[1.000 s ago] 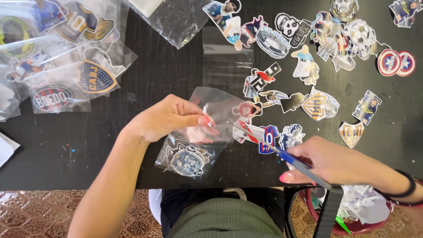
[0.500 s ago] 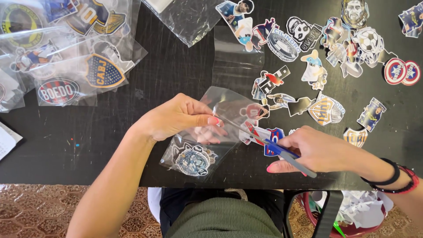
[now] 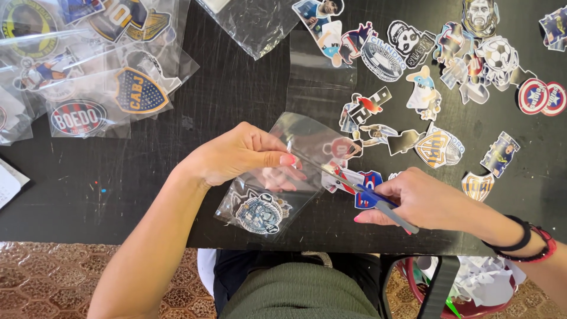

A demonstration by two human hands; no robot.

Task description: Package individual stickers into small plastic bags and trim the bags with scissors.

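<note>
1. Left hand (image 3: 239, 155) pinching the open top of a clear plastic bag (image 3: 283, 177), fingers closed on the film, near the front edge of the black table (image 3: 224, 100).
2. Round sticker (image 3: 258, 212) sitting inside at the bag's bottom.
3. Right hand (image 3: 422, 201) gripping a thin tool (image 3: 360, 188) with closed fingers, tip reaching the bag's mouth.
4. More bagged stickers (image 3: 106, 88) piled far left, loose stickers (image 3: 437, 88) scattered right.

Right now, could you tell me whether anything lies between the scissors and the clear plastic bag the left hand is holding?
Nothing visible does: the scissors in the right hand already reach the clear plastic bag, which the left hand pinches by its edge.
</note>
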